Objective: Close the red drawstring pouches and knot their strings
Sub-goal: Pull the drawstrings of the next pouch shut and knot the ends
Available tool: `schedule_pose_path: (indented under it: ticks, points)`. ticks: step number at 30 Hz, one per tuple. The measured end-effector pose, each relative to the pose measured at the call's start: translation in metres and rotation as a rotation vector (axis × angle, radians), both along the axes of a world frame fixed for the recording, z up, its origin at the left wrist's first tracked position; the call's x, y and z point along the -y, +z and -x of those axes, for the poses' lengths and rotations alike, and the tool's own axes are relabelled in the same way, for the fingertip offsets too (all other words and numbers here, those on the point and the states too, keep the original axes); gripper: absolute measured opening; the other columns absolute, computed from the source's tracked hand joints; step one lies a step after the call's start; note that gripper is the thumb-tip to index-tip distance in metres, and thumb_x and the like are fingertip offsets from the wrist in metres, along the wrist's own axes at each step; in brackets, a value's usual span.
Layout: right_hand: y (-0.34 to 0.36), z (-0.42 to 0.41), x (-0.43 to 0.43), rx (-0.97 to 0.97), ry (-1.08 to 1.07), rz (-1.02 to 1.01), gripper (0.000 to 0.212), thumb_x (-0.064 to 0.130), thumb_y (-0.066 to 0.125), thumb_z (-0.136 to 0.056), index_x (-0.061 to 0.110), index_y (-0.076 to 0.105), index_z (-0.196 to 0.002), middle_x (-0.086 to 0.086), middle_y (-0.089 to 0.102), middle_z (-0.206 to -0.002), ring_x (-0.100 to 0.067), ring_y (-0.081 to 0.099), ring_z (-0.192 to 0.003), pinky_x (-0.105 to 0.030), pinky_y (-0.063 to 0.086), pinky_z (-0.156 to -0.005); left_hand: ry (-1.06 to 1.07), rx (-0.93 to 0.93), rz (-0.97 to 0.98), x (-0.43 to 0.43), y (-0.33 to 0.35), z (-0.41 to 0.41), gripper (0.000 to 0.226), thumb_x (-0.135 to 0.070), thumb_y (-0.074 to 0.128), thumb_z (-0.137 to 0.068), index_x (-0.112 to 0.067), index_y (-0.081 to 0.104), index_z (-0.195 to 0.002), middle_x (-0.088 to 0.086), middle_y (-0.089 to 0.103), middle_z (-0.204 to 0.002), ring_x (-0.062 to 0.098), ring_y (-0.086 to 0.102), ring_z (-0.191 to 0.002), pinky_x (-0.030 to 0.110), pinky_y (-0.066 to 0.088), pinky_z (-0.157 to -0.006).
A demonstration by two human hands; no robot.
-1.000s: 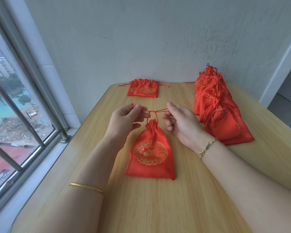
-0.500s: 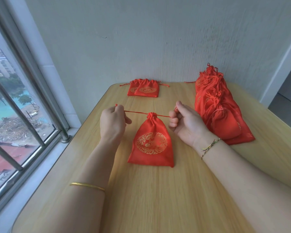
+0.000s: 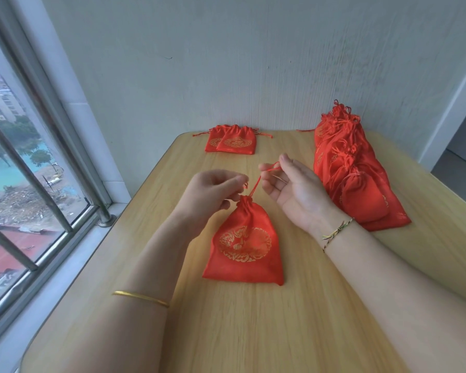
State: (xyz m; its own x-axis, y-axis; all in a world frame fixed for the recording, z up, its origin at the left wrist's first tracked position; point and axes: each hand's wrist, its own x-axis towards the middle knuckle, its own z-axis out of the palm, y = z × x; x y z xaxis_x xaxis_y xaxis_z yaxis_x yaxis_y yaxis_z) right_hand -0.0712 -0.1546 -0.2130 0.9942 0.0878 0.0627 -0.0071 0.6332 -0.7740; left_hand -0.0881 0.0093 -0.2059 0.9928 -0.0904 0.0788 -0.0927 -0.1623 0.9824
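Just above the cinched pouch (image 3: 244, 243) on the worktop (image 3: 253, 332), my left hand (image 3: 213, 189) and my right hand (image 3: 293, 189) each pinch its string (image 3: 255, 185), which rises from the neck.

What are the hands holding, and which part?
The middle pouch by its drawstring: left hand pinches one end, right hand holds the other.
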Motion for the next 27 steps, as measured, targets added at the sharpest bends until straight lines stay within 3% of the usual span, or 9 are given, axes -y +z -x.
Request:
schedule_pose_path:
  ticks: [5, 8, 10, 13, 14, 21, 25, 27]
  points:
    - [0.003, 0.003, -0.008, 0.066, 0.031, 0.059, 0.024, 0.013, 0.047, -0.095, 0.005, 0.051, -0.072, -0.01, 0.06, -0.074, -0.014, 0.065, -0.061, -0.023, 0.056, -0.062, -0.062, 0.052, -0.176, 0.008, 0.001, 0.003, 0.008, -0.015, 0.068, -0.084, -0.01, 0.069, -0.077, -0.007, 0.058, -0.057, 0.01, 0.045, -0.054, 0.022, 0.039, -0.052]
    - [0.003, 0.002, -0.009, 0.051, -0.014, 0.123, 0.024, 0.021, 0.045, -0.096, 0.005, 0.056, -0.081, -0.009, 0.061, -0.076, -0.015, 0.065, -0.062, -0.024, 0.056, -0.061, -0.042, 0.055, -0.153, 0.008, 0.0, 0.002, 0.016, -0.016, 0.066, -0.086, -0.002, 0.069, -0.081, -0.002, 0.06, -0.059, 0.009, 0.047, -0.053, 0.022, 0.041, -0.053]
    - [0.0, 0.003, -0.008, -0.01, -0.064, 0.255, 0.021, 0.024, 0.043, -0.098, 0.008, 0.052, -0.09, -0.011, 0.063, -0.081, -0.013, 0.061, -0.055, -0.024, 0.051, -0.053, -0.027, 0.02, -0.116, 0.008, -0.001, 0.003, 0.019, -0.018, 0.064, -0.087, 0.001, 0.067, -0.082, 0.003, 0.059, -0.064, 0.011, 0.048, -0.056, 0.022, 0.041, -0.054]
    - [-0.002, 0.007, -0.009, -0.046, 0.004, 0.428, 0.002, 0.011, 0.044, -0.096, 0.01, 0.044, -0.096, -0.014, 0.064, -0.085, -0.014, 0.053, -0.049, -0.023, 0.039, -0.045, -0.036, -0.034, -0.043, 0.008, -0.001, 0.003, 0.018, -0.017, 0.06, -0.09, -0.009, 0.067, -0.075, 0.001, 0.057, -0.066, 0.009, 0.048, -0.056, 0.023, 0.04, -0.056]
    - [-0.002, 0.008, -0.01, -0.034, 0.027, 0.483, 0.005, 0.007, 0.045, -0.093, 0.01, 0.044, -0.097, -0.013, 0.063, -0.084, -0.014, 0.052, -0.048, -0.023, 0.037, -0.045, -0.039, -0.045, -0.025, 0.008, -0.001, 0.002, 0.018, -0.016, 0.059, -0.091, -0.011, 0.066, -0.075, 0.001, 0.057, -0.067, 0.009, 0.048, -0.056, 0.023, 0.039, -0.056]
    - [-0.008, 0.011, -0.015, 0.153, -0.056, 0.8, 0.017, -0.004, 0.052, -0.083, 0.007, 0.05, -0.095, -0.007, 0.06, -0.073, -0.01, 0.059, -0.057, -0.019, 0.045, -0.052, 0.027, -0.061, 0.014, 0.008, -0.002, 0.002, 0.01, -0.012, 0.057, -0.091, -0.007, 0.062, -0.083, -0.002, 0.06, -0.064, 0.007, 0.048, -0.052, 0.018, 0.039, -0.048]
    - [-0.012, 0.011, -0.017, 0.373, -0.172, 0.98, 0.021, 0.004, 0.068, -0.076, 0.018, 0.054, -0.082, -0.005, 0.059, -0.075, -0.008, 0.05, -0.062, -0.023, 0.043, -0.062, 0.084, -0.093, 0.078, 0.008, -0.003, 0.001, 0.008, -0.009, 0.059, -0.089, -0.004, 0.06, -0.084, 0.004, 0.056, -0.061, 0.008, 0.047, -0.046, 0.018, 0.038, -0.044]
    - [-0.013, 0.012, -0.019, 0.462, -0.201, 1.034, 0.019, 0.005, 0.071, -0.075, 0.017, 0.057, -0.079, 0.004, 0.053, -0.068, 0.0, 0.043, -0.055, -0.014, 0.038, -0.056, 0.106, -0.098, 0.075, 0.007, -0.002, 0.001, 0.011, -0.009, 0.061, -0.089, -0.006, 0.061, -0.078, 0.005, 0.054, -0.055, 0.01, 0.045, -0.044, 0.019, 0.038, -0.045]
